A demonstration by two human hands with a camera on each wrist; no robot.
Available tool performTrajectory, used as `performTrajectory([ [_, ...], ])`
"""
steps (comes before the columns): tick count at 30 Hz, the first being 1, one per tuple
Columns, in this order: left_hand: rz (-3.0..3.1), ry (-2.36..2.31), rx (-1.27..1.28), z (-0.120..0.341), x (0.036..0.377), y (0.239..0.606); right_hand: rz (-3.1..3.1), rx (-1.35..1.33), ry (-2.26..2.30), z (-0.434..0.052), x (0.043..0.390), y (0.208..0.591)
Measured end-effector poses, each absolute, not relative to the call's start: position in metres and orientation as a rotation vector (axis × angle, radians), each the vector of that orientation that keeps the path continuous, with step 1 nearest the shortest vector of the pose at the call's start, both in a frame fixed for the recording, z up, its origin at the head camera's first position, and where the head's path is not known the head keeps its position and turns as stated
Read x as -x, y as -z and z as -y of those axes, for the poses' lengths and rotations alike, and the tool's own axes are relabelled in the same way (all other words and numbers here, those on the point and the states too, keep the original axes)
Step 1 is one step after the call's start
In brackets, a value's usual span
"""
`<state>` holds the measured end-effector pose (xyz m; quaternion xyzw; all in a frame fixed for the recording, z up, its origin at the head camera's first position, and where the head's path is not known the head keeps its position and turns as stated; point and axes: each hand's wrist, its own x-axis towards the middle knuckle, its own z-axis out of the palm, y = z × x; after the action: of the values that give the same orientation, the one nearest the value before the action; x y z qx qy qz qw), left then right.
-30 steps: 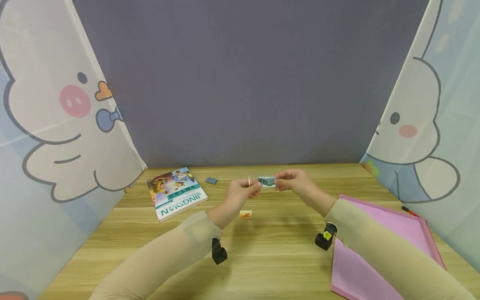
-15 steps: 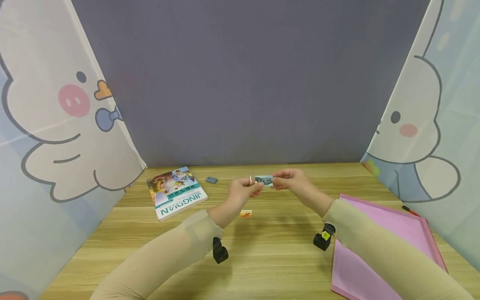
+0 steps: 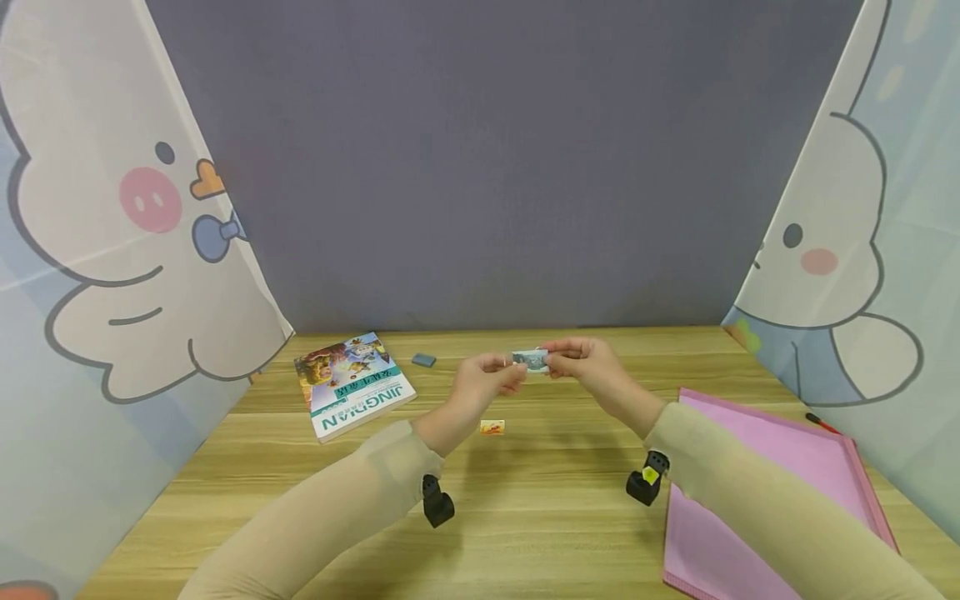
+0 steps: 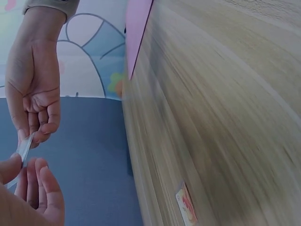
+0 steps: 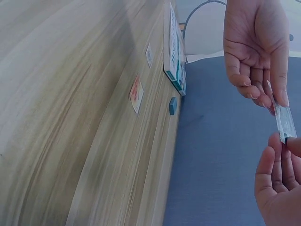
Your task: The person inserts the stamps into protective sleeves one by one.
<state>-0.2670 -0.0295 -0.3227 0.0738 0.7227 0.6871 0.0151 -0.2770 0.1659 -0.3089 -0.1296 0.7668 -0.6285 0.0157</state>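
Note:
A small printed card [image 3: 530, 360] in greenish grey is held up over the table, and a clear film shows at its edges in the right wrist view. The left hand [image 3: 480, 387] pinches its left end between thumb and fingers. At the opposite end, the right hand [image 3: 596, 371] pinches it the same way. Seen from the right wrist, the card [image 5: 283, 117] is nearly edge-on, with both thumbs pressed on its face. Below the hands, a small orange and yellow picture card [image 3: 492, 427] lies on the wooden table [image 3: 540, 517].
A children's book [image 3: 354, 386] lies at the back left, with a small blue block [image 3: 423, 360] beside it. A pink tray [image 3: 757, 500] is partly under the right forearm, and a red and black pen [image 3: 821, 422] lies past it. The right wrist view shows another small pale card [image 5: 149, 55].
The held card and the right hand have shifted slightly to the left, and the card's tilt has changed a little. Both hands keep their pinch; the things on the table have stayed put.

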Motion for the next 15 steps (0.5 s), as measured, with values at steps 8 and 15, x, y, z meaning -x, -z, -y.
performTrajectory([
  [8,-2.309,-2.19,-0.182,0.0366,0.2684,0.3195,-2.42,0.395,1.975,-0.1664,0.2749,0.311],
  [15,-2.324,-2.167,-0.189,0.0378,0.2671,0.3189,-2.419,0.382,1.986,-0.165,0.2755,0.3133],
])
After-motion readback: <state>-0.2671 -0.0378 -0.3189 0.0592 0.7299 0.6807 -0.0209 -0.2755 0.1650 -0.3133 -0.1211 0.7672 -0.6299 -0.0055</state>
